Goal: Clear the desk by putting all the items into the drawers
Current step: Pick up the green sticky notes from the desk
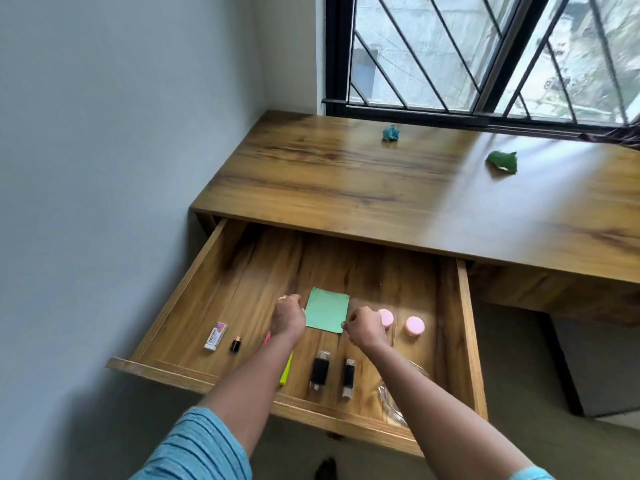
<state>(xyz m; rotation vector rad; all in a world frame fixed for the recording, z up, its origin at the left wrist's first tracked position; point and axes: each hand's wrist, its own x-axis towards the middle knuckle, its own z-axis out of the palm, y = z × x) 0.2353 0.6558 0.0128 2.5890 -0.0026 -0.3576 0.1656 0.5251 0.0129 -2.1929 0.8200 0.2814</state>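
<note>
Past my blue sleeve (204,448), left hand (289,318) and right hand (365,329) seem to pinch the green paper (327,311) by its edges in the drawer (465,323); I'd settle it flat before releasing.

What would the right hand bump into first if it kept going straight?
Probably the flat green square paper sheet in the wooden drawer; the right hand seems to pinch its corner, though depth is unclear.
</note>
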